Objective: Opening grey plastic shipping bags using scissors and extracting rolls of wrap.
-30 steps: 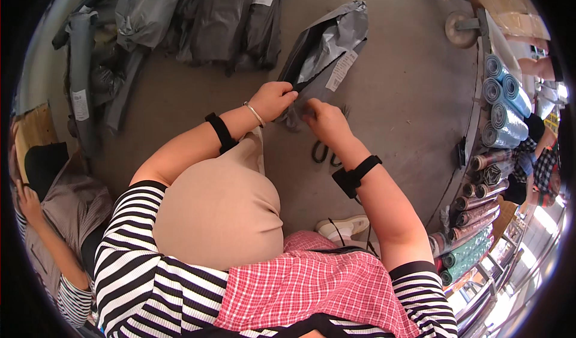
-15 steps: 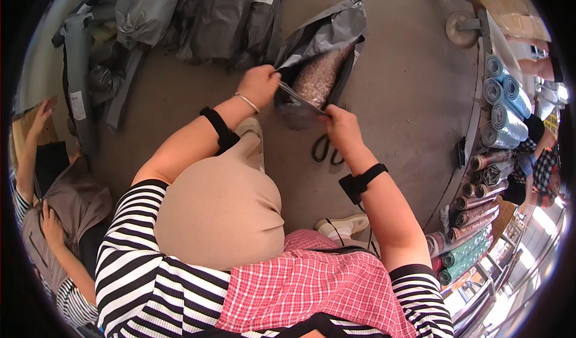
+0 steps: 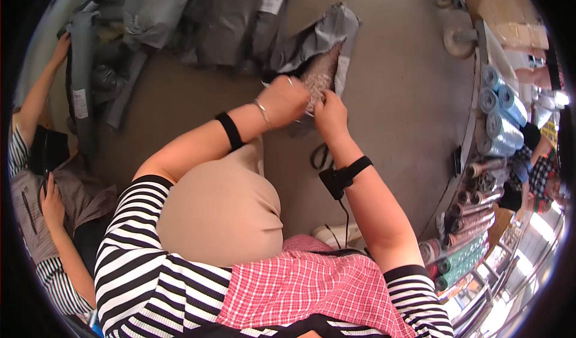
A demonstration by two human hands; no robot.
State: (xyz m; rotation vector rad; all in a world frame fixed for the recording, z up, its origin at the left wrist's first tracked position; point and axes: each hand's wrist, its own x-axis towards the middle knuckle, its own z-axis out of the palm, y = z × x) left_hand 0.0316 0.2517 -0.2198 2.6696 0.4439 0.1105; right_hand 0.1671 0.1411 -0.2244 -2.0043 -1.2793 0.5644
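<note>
A grey plastic bag (image 3: pixel 337 29) lies on the floor ahead of me with its mouth toward me. Inside its opening shows a mottled brown-and-white roll (image 3: pixel 319 80), perhaps a rolled rug. My left hand (image 3: pixel 284 101), with a thin bracelet at the wrist, is closed on the bag's left edge, partly blurred. Close to its right, my right hand (image 3: pixel 331 115) pinches the bag's near right edge, thumb and fingers together. Both hands cover much of the bag's mouth. Just below the right hand, the dark looped handles of scissors (image 3: pixel 321 157) rest on the floor.
Several grey wrapped packages (image 3: pixel 225 23) lie at the far left. A co-worker's arm (image 3: pixel 42 92) reaches to a grey wrapped tube (image 3: pixel 81 92). On the right, rolled blue mats (image 3: pixel 501 107) and green rolls (image 3: pixel 459 257) are stacked near a cart wheel (image 3: pixel 459 41). Another person stands beyond them.
My left hand has moved right across the bag's mouth, and the hands are now close together. The stretched bag edge between them has folded in. The co-worker's arm has reached up to the tube.
</note>
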